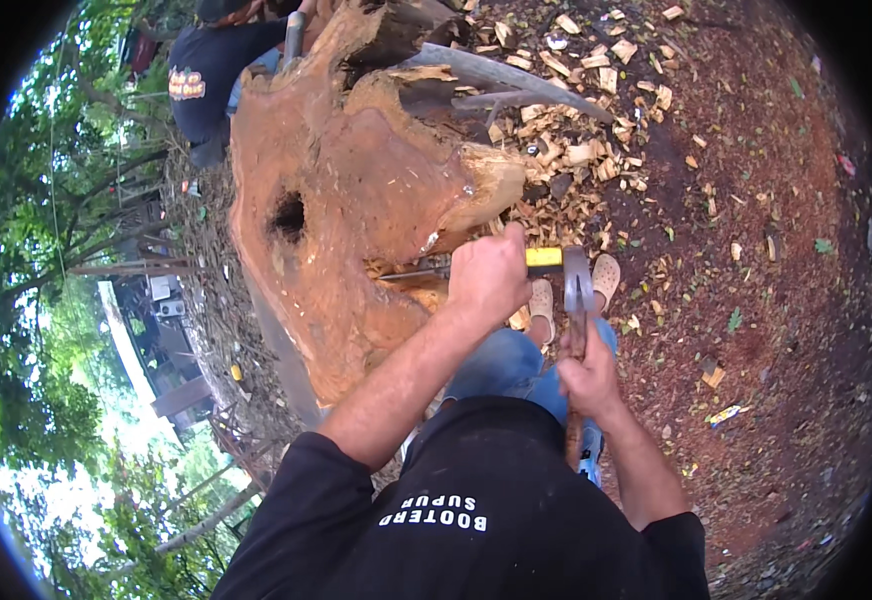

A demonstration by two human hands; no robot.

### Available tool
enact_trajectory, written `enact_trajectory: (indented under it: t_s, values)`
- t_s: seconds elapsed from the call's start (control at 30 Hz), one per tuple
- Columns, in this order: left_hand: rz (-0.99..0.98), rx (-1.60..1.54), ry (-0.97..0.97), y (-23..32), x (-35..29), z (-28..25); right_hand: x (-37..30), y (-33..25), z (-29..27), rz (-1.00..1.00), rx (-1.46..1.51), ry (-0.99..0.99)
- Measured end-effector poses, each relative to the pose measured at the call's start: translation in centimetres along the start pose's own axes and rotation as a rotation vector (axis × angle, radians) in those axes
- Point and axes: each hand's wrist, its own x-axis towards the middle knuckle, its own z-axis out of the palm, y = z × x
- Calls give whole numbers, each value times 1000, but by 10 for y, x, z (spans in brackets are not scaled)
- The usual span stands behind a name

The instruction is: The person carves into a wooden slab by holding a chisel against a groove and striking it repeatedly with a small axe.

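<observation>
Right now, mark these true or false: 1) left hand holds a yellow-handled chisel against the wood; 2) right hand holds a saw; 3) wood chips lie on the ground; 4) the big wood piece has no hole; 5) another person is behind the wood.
1) True: the left hand grips the yellow-handled chisel, its blade at the big wood piece.
2) False: the right hand holds a hammer, not a saw.
3) True: wood chips litter the ground.
4) False: a dark hole shows in its face.
5) True: a person in a dark shirt is beyond it.
</observation>
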Motion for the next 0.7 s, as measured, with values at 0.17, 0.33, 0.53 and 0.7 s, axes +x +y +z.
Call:
enact_trajectory:
  t_s: [0.17,0.33,0.53,0.7]
  values:
    - [11,12,10,-6,-8,-3,-3,7,-16,49,293,200]
    - [72,2,14,1,-6,3,-1,49,28,-301,-51,100]
    - [89,32,18,-10,-14,4,-14,26,4,-3,347,261]
    - [147,18,18,-10,-15,12,-23,33,39,-144,283,304]
